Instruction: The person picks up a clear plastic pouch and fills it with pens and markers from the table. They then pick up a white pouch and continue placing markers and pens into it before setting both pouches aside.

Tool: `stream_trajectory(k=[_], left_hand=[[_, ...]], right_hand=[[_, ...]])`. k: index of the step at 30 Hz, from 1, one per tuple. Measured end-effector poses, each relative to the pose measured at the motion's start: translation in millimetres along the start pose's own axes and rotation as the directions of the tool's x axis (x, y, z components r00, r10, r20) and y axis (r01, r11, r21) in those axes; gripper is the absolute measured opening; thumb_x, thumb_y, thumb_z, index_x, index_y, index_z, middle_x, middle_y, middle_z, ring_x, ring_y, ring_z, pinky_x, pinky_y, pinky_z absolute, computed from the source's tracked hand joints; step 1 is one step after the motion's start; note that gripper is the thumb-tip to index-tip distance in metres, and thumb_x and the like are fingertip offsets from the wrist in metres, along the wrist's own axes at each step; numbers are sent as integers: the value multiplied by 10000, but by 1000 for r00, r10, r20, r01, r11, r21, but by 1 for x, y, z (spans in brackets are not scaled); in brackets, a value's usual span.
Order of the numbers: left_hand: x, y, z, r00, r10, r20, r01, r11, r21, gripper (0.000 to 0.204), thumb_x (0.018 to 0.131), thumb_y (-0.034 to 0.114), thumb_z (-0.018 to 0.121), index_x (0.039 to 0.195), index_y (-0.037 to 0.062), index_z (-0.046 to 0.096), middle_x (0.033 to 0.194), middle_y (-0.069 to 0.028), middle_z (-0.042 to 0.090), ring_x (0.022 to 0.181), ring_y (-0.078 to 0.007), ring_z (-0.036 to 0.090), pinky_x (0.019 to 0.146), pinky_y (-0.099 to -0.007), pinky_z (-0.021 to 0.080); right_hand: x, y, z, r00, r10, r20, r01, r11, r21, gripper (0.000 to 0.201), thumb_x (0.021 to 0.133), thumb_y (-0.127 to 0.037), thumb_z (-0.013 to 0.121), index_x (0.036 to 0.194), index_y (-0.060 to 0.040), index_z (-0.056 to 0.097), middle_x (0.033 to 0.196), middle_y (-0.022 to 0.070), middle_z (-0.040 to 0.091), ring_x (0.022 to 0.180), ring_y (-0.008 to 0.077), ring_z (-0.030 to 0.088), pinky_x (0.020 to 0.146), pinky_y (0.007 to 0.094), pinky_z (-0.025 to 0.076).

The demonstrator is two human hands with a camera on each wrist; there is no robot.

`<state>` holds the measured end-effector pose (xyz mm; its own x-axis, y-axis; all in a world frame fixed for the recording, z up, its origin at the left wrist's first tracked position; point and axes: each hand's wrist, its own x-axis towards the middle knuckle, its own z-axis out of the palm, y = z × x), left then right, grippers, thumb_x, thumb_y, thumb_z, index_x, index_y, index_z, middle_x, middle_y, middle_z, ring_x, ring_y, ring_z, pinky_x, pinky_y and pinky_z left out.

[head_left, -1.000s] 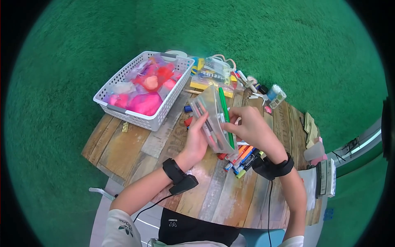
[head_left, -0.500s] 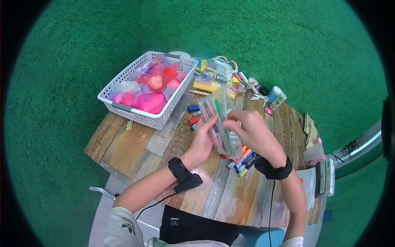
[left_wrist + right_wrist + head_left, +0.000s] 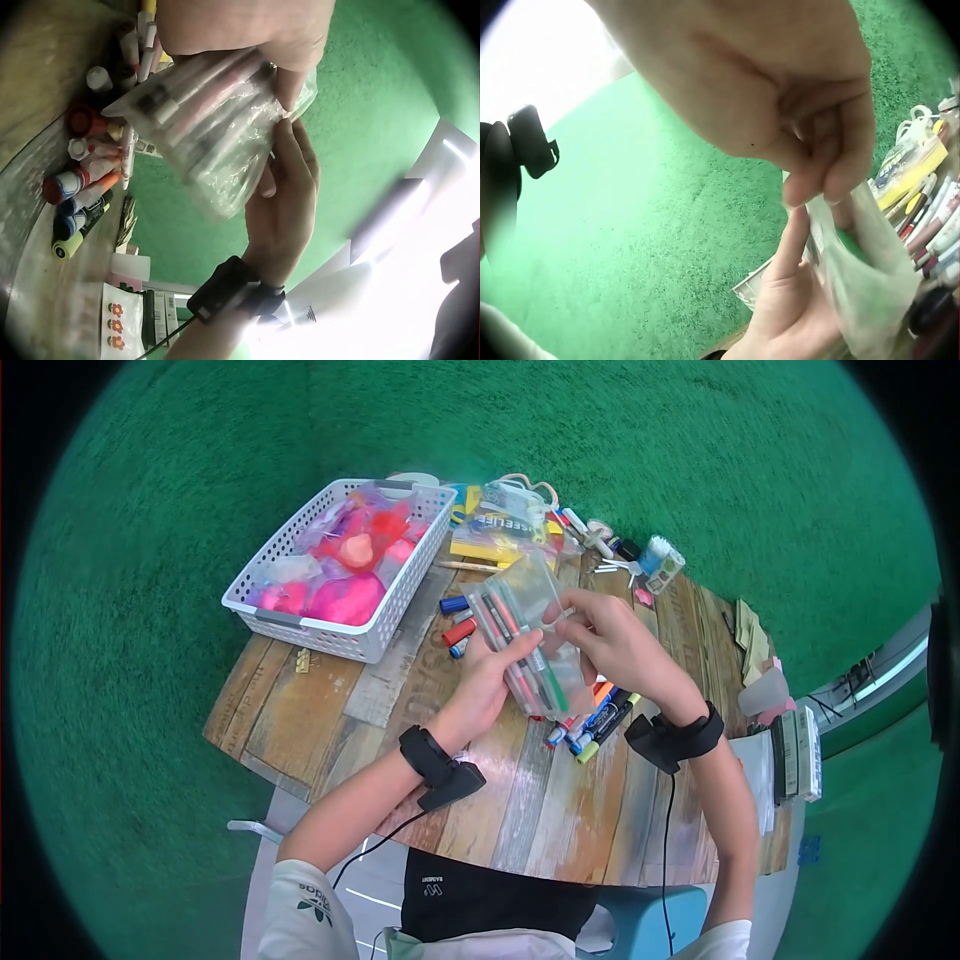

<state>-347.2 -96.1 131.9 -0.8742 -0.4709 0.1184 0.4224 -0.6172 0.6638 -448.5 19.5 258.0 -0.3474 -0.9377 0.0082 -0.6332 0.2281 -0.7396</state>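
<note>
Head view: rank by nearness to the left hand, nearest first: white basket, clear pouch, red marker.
1. Clear pouch: gripped in the left hand.
2. Red marker: on the table, just beyond that hand.
3. White basket: off to the left, farthest of the three.

Pens [image 3: 213, 96] blurry inside the clear pouch [image 3: 229, 184]

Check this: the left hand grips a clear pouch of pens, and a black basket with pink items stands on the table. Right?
Not quite: the basket with pink items on the table is white, as the head view shows. The left hand does grip a clear pouch of pens.
</note>
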Motion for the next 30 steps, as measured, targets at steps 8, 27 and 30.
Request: stream_trajectory(k=[8,27,30], left_hand=[[3,-1,-7,998,-63,-14,63,998,-24,354,883,139,685,1195,52,542,1087,-42,631,964,-152,639,761,-324,548],[21,16,-31,992,-56,-111,29,974,-226,225,916,165,638,1104,61,572,976,-49,640,890,-176,622,768,-355,511],[21,18,-31,991,-50,-123,21,974,-227,229,911,165,634,1093,42,568,957,-74,640,887,-207,627,777,-375,513]], right_hand=[[-8,5,2,990,-77,-117,65,993,-101,211,980,-124,501,1069,48,586,794,78,668,495,110,580,470,255,468],[-36,74,-9,989,-99,111,141,860,-491,122,823,-29,638,942,-11,660,924,162,679,865,350,640,753,417,500],[-33,79,-6,975,-135,175,205,850,-486,117,821,-26,632,934,-13,661,899,159,683,848,343,647,743,420,499]])
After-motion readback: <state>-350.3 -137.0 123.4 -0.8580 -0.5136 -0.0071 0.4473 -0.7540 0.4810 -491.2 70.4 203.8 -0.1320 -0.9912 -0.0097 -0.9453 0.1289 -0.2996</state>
